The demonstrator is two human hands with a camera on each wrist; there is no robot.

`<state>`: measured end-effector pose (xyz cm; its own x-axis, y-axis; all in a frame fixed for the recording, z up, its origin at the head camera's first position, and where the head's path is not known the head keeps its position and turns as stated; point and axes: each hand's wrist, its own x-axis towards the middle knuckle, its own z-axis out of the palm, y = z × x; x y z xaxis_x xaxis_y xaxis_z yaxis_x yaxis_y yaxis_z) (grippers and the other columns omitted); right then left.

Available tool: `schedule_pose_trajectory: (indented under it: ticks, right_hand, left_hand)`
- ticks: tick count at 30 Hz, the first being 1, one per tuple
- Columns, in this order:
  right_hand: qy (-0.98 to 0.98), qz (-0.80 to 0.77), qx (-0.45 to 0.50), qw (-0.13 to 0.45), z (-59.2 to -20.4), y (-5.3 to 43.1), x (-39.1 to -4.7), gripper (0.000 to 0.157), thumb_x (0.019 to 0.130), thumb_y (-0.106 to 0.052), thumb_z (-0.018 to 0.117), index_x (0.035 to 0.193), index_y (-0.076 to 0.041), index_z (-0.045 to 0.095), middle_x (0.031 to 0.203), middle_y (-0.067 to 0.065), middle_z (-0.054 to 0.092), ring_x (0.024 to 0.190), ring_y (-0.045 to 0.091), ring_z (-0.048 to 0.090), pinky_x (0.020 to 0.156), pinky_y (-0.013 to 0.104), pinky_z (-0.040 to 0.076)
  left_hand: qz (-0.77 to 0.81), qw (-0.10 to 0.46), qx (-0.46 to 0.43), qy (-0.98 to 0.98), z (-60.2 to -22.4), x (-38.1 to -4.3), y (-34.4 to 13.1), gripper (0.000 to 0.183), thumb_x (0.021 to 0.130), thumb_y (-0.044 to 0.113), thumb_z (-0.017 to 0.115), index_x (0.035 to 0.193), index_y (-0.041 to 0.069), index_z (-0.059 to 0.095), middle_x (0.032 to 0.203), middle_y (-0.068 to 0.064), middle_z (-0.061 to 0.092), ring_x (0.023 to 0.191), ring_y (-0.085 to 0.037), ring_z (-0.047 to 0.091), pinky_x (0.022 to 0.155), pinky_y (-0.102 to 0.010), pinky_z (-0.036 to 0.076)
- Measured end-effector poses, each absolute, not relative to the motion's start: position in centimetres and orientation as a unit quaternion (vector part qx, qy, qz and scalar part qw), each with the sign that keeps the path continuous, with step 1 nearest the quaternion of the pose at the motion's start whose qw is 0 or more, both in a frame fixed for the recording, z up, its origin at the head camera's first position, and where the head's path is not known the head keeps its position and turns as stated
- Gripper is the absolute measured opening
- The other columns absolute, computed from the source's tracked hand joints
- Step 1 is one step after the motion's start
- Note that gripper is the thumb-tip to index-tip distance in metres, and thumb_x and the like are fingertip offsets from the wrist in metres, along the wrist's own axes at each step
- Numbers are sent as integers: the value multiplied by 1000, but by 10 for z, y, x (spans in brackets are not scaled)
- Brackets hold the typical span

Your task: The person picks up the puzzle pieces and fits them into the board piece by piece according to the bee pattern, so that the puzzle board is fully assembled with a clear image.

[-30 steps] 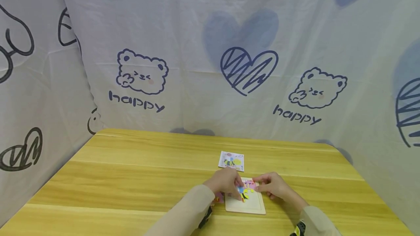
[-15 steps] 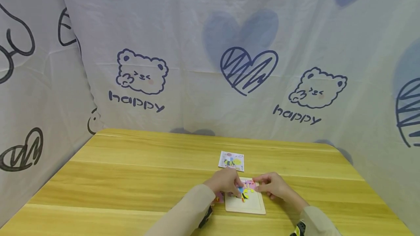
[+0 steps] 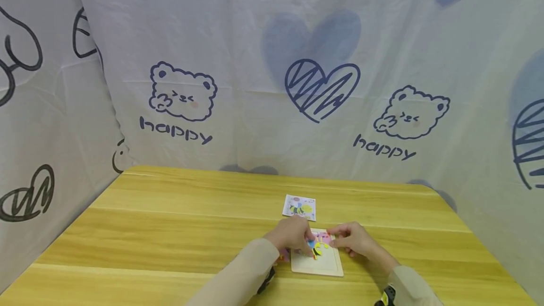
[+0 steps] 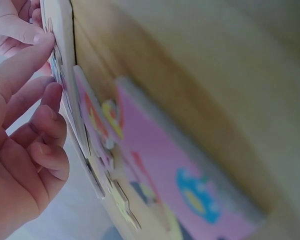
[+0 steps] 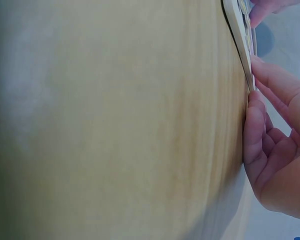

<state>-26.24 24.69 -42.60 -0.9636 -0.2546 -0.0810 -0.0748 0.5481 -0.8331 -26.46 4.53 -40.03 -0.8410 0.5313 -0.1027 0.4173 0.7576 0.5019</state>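
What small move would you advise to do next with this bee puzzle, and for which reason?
I would probably let the left hand leave the bee pieces and take the loose pink piece. The near part of the tray is bare, this piece lies beside it, and the right hand touches the tray's edge, so it might steady it.

Three cameras — one high, two low
Head view looks forward and down; wrist views look closely along the table [image 3: 170, 221] — both showing the board [image 3: 316, 267].

The tray [image 3: 318, 266] looks matt wood, the backdrop [image 3: 250, 126] creased cloth.
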Motion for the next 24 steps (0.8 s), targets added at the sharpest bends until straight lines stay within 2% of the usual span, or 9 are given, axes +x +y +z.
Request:
schedule_pose_trajectory:
  ticks: [5,16,24]
  right_hand:
    - [874,-465,-103,94,-425,247,-263,37,74,-11,71,106,5,62,58,-3,42,44,7,37,37,19,32]
    - [872,-468,-103,98,-426,248,-264,36,74,-11,71,106,4,62,58,-3,42,44,7,37,37,19,33]
    - [868,-473,-108,104,-426,248,-264,37,75,-11,71,107,5,62,56,-3,42,43,7,36,37,19,32]
  left_hand:
    - [207,109,269,934,-399,-264,47,31,63,24,81,90,13,71,67,10,59,51,-5,47,47,-19,38]
    - [110,92,298,944,-394,-265,50,23,67,31,78,80,16,67,70,11,55,56,-5,46,53,-20,38]
    - [132,96,288,943,-392,-265,49,27,63,30,81,84,16,69,77,11,61,60,-4,48,60,-19,42]
